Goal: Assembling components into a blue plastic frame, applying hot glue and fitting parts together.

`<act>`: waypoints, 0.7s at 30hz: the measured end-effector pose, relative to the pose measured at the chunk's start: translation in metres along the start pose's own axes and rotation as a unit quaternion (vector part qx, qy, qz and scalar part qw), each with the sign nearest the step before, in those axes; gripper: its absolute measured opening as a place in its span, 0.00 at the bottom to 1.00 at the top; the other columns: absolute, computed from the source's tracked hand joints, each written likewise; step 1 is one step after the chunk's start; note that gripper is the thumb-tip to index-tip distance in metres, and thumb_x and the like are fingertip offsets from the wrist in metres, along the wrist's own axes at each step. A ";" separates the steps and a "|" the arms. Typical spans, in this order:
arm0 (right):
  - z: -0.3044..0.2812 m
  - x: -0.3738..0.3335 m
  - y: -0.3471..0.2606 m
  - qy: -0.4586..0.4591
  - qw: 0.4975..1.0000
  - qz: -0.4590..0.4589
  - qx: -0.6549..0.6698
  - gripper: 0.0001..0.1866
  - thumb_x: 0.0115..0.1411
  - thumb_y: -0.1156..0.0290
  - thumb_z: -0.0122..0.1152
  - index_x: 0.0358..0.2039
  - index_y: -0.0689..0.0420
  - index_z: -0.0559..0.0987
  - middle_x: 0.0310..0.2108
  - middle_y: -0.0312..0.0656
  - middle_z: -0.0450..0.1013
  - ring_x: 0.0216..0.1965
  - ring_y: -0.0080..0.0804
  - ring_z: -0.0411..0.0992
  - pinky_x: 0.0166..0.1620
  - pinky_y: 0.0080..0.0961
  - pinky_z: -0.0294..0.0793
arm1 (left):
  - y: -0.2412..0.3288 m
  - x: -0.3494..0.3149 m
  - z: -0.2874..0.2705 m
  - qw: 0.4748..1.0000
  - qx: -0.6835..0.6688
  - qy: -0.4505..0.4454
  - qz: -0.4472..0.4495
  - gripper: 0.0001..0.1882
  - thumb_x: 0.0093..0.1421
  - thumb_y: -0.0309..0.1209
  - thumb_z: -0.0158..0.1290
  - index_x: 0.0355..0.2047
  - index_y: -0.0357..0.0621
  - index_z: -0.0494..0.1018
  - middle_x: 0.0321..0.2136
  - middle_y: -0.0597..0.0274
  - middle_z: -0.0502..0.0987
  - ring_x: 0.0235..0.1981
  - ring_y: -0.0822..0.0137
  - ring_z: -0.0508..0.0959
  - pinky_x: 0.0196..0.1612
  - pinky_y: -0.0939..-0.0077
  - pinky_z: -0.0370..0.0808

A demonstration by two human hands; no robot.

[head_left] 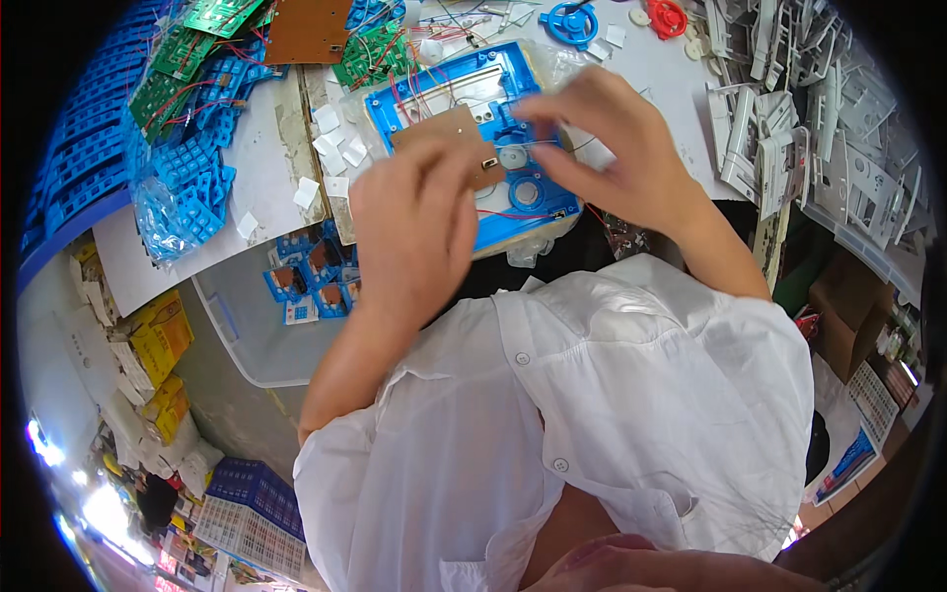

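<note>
A blue plastic casing point(491, 229) lies open on the worktop in front of me, with thin red wires and round parts inside. Over its middle is a brown circuit board point(449, 128) with a small black switch near its right corner. My left hand point(409, 222) is closed on the near edge of this board, its fingertips partly hidden. My right hand point(621, 148) hovers over the casing's right side. Its thumb and index finger are apart, and a thin wire runs close to their tips, apparently not gripped.
Green circuit boards point(380, 54) and a larger brown board point(308, 30) lie at the far left, beside blue keypad parts point(192, 173). White squares point(306, 191) are scattered nearby. Grey-white plastic parts point(760, 138) pile up at right. A clear bin point(232, 331) stands below the worktop.
</note>
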State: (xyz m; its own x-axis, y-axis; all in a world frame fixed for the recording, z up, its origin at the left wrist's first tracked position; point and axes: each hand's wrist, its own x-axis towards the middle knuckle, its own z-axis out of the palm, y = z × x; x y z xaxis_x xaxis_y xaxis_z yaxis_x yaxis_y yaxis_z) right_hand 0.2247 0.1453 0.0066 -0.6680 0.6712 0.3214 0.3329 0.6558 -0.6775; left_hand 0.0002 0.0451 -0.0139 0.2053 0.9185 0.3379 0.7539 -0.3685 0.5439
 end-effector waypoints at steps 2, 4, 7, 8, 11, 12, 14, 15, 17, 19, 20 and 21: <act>-0.016 -0.024 -0.002 -0.050 0.999 0.000 -0.009 0.13 0.54 0.74 0.67 0.42 0.54 0.82 0.29 0.38 0.78 0.32 0.37 0.75 0.38 0.34 0.75 | 0.015 -0.013 0.000 0.997 -0.055 -0.045 0.036 0.17 0.55 0.28 0.61 0.46 0.44 0.80 0.42 0.62 0.78 0.43 0.59 0.77 0.50 0.56 0.69; -0.014 -0.054 -0.008 -0.071 0.992 0.103 0.030 0.12 0.56 0.75 0.67 0.42 0.55 0.82 0.25 0.37 0.76 0.27 0.31 0.73 0.33 0.29 0.73 | 0.024 -0.016 0.014 0.994 -0.070 -0.051 0.069 0.15 0.54 0.29 0.61 0.44 0.46 0.81 0.41 0.65 0.78 0.44 0.63 0.76 0.51 0.58 0.69; -0.005 -0.076 -0.021 -0.065 0.950 0.278 0.126 0.10 0.58 0.76 0.67 0.41 0.56 0.81 0.20 0.34 0.73 0.21 0.22 0.69 0.28 0.23 0.68 | 0.029 -0.018 0.023 0.992 -0.058 -0.067 0.091 0.16 0.54 0.30 0.62 0.45 0.48 0.82 0.41 0.69 0.78 0.43 0.66 0.75 0.53 0.59 0.68; 0.000 -0.078 -0.023 -0.057 0.925 0.338 0.163 0.09 0.59 0.75 0.68 0.41 0.57 0.81 0.18 0.33 0.71 0.19 0.19 0.67 0.26 0.21 0.66 | 0.030 -0.017 0.025 0.992 -0.049 -0.073 0.095 0.16 0.54 0.30 0.62 0.45 0.48 0.82 0.41 0.70 0.78 0.43 0.67 0.75 0.53 0.59 0.68; 0.013 -0.083 -0.013 -0.033 0.907 0.350 0.233 0.08 0.60 0.76 0.68 0.39 0.58 0.77 0.16 0.31 0.69 0.18 0.14 0.62 0.25 0.18 0.61 | 0.032 -0.016 0.027 0.991 -0.028 -0.092 0.096 0.18 0.54 0.30 0.61 0.46 0.48 0.81 0.42 0.71 0.78 0.43 0.67 0.75 0.54 0.58 0.68; 0.015 -0.083 -0.011 -0.028 0.902 0.351 0.250 0.09 0.60 0.76 0.68 0.38 0.58 0.76 0.16 0.30 0.69 0.18 0.14 0.62 0.25 0.18 0.60 | 0.032 -0.016 0.027 0.990 -0.029 -0.099 0.099 0.19 0.54 0.29 0.62 0.48 0.47 0.81 0.43 0.68 0.78 0.43 0.65 0.76 0.54 0.56 0.67; 0.017 -0.083 -0.008 -0.032 0.885 0.370 0.282 0.09 0.60 0.75 0.68 0.37 0.58 0.75 0.16 0.29 0.68 0.19 0.13 0.62 0.25 0.17 0.59 | 0.032 -0.017 0.027 0.988 -0.032 -0.112 0.102 0.21 0.54 0.28 0.64 0.50 0.45 0.80 0.46 0.63 0.78 0.44 0.61 0.76 0.54 0.53 0.67; 0.017 -0.083 -0.007 -0.034 0.875 0.380 0.298 0.10 0.60 0.75 0.69 0.37 0.58 0.75 0.16 0.28 0.68 0.19 0.12 0.61 0.25 0.16 0.59 | 0.032 -0.017 0.026 0.987 -0.028 -0.119 0.100 0.22 0.54 0.28 0.64 0.51 0.45 0.79 0.46 0.63 0.78 0.44 0.61 0.76 0.55 0.53 0.67; 0.014 -0.082 -0.004 -0.041 0.861 0.378 0.339 0.10 0.60 0.75 0.69 0.36 0.57 0.74 0.17 0.27 0.67 0.20 0.11 0.61 0.25 0.16 0.58 | 0.034 -0.017 0.025 0.987 -0.020 -0.129 0.094 0.22 0.54 0.28 0.64 0.51 0.46 0.79 0.46 0.63 0.77 0.44 0.61 0.76 0.55 0.53 0.66; 0.012 -0.082 -0.003 -0.040 0.857 0.375 0.352 0.11 0.59 0.74 0.70 0.36 0.57 0.74 0.17 0.26 0.67 0.20 0.10 0.61 0.25 0.15 0.58 | 0.036 -0.016 0.024 0.986 -0.015 -0.139 0.091 0.23 0.54 0.28 0.63 0.52 0.46 0.78 0.46 0.64 0.77 0.43 0.61 0.76 0.54 0.53 0.65; 0.012 -0.082 -0.003 -0.037 0.860 0.375 0.345 0.11 0.59 0.74 0.70 0.36 0.57 0.74 0.17 0.26 0.67 0.20 0.10 0.61 0.25 0.15 0.58 | 0.037 -0.016 0.024 0.985 -0.011 -0.145 0.089 0.23 0.55 0.28 0.63 0.53 0.46 0.78 0.46 0.64 0.77 0.43 0.61 0.76 0.54 0.54 0.65; 0.012 -0.082 -0.004 -0.033 0.863 0.374 0.338 0.11 0.59 0.74 0.70 0.35 0.57 0.74 0.17 0.26 0.67 0.20 0.10 0.60 0.25 0.15 0.57 | 0.037 -0.015 0.025 0.984 -0.009 -0.151 0.089 0.23 0.55 0.28 0.63 0.53 0.46 0.78 0.46 0.64 0.77 0.43 0.61 0.76 0.54 0.54 0.65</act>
State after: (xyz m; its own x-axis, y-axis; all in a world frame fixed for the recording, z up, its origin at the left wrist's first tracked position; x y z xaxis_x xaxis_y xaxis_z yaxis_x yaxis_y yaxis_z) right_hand 0.2702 0.0839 -0.0252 -0.4778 0.7842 -0.3959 0.2384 -0.3180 -0.9176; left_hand 0.0405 0.0209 -0.0179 0.5121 0.8384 0.1869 0.6780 -0.5281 0.5113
